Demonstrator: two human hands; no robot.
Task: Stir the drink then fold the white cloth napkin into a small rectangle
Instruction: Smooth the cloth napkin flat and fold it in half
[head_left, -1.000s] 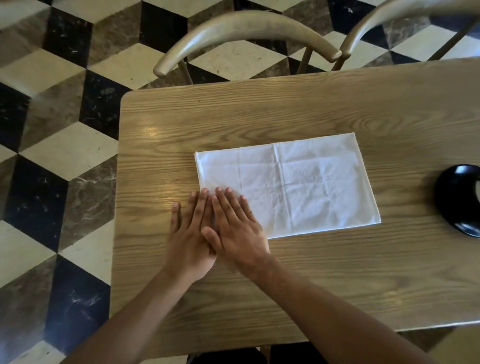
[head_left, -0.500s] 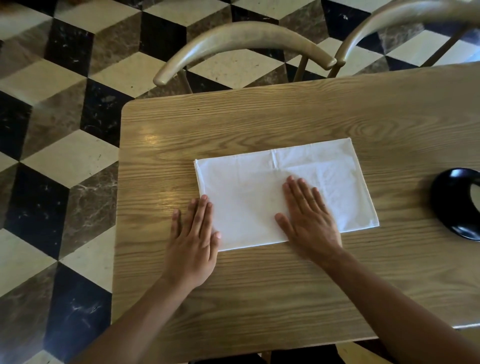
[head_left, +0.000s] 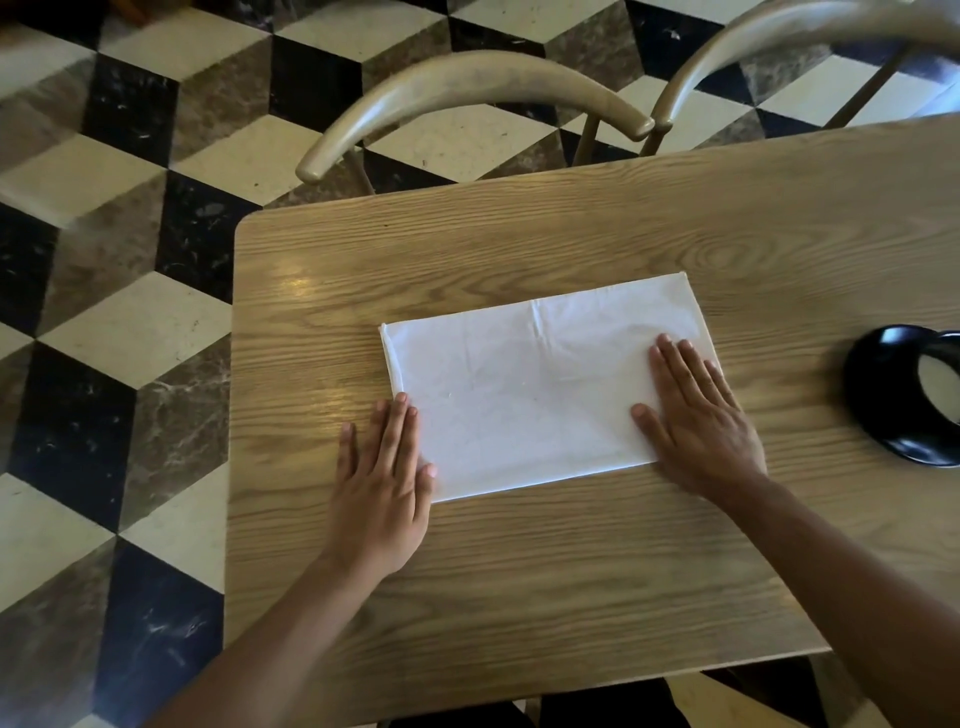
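The white cloth napkin lies flat on the wooden table as a wide rectangle, with a crease down its middle. My left hand rests flat, palm down, at the napkin's near left corner, mostly on the wood with its fingertips and thumb touching the cloth edge. My right hand lies flat, fingers spread, pressing on the napkin's near right corner. A black cup holding a pale drink stands at the right edge of the view, cut off by the frame.
Two curved wooden chair backs stand just beyond the table's far edge. A checkered black, cream and brown tiled floor lies to the left. The table's left edge runs close to my left hand.
My right hand has slid rightwards across the napkin from beside my left hand to the right corner. My left hand has stayed at the left corner.
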